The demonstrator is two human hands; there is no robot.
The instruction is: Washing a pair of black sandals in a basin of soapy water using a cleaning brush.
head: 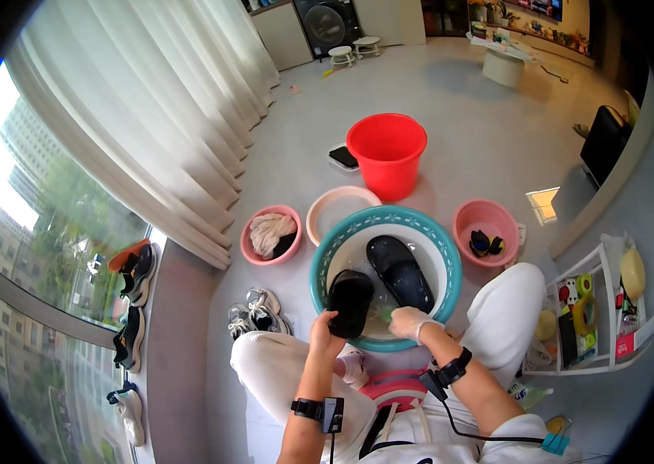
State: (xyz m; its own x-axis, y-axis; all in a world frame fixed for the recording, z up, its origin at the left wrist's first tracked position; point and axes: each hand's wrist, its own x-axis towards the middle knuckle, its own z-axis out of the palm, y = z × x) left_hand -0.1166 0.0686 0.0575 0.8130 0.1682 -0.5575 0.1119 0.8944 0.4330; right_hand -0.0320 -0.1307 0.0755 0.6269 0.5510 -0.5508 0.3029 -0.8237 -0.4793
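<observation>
A teal-rimmed basin [319,272] with a white inside holds water on the floor between my knees. My left hand [328,333] grips one end of a black slide sandal [351,301], raised over the basin's left side. The other black slide sandal [399,269] lies in the basin, slanting down to the right. My right hand [411,323], in a thin pale glove, is closed at the basin's near right edge, beside something green [386,314] that is blurred; whether it holds this is unclear.
A red bucket [388,156] stands beyond the basin. Pink basins stand left [270,255] with cloth and right [484,211] with small dark items. Grey sneakers [260,310] sit at the left, more shoes [129,339] on the window sill. A white storage rack [608,290] is at the right.
</observation>
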